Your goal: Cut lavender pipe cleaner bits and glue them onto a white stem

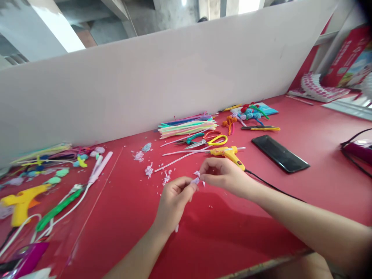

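a craft workbench: glue gun (229,154), scissors (207,142), pipe cleaners (187,126).

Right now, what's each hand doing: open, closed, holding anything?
Left hand: closed, fingertips pinching a small lilac fuzzy piece.
Right hand: closed, fingertips pinching the same piece from the other side.

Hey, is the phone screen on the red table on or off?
Off: the phone lies flat on the red table, its screen wholly black, nothing lit.

Red table (232,240), glue gun (229,154), scissors (207,141), phone (279,153) (screen dark)
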`<state>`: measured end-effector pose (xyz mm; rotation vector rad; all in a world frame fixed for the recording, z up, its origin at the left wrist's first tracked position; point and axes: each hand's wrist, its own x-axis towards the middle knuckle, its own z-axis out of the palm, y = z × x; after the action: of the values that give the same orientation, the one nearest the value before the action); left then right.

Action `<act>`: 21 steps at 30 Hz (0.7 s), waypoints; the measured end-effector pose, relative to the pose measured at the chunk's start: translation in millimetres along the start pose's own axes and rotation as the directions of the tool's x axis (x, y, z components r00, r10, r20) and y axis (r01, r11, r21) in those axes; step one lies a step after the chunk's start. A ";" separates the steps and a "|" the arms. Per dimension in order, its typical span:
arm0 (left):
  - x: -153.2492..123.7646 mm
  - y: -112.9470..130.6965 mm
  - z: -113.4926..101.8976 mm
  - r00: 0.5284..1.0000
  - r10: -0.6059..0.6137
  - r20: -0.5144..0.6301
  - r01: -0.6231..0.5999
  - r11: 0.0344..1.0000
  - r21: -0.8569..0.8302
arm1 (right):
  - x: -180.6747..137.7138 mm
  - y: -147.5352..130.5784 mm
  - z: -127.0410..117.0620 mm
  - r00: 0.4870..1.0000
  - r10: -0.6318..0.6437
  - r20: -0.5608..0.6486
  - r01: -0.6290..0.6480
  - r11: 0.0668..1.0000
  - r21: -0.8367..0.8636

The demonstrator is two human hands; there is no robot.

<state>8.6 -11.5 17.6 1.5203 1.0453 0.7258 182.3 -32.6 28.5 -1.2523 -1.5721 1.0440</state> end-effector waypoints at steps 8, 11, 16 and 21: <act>2.6 -12.8 12.0 0.994 -0.098 0.047 0.101 0.992 -0.073 | -5.9 25.3 9.2 0.991 0.137 -0.006 -0.134 0.973 0.190; 3.1 -16.3 15.2 0.986 -0.156 0.062 0.164 0.974 -0.159 | -5.3 29.0 9.0 0.981 0.192 -0.028 -0.179 0.952 0.248; 7.0 -15.9 11.2 0.982 -0.177 0.061 0.186 0.881 -0.435 | -8.2 29.0 17.5 0.937 0.280 0.209 -0.345 0.839 0.422; 13.6 -9.8 5.5 0.971 -0.222 -0.088 0.127 0.792 -0.597 | -17.9 28.1 39.4 0.875 0.227 0.428 -0.457 0.679 0.574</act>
<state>16.9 -1.5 5.6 0.8257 0.9392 0.9415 155.0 -49.9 -11.8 -0.9024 -1.0066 1.9436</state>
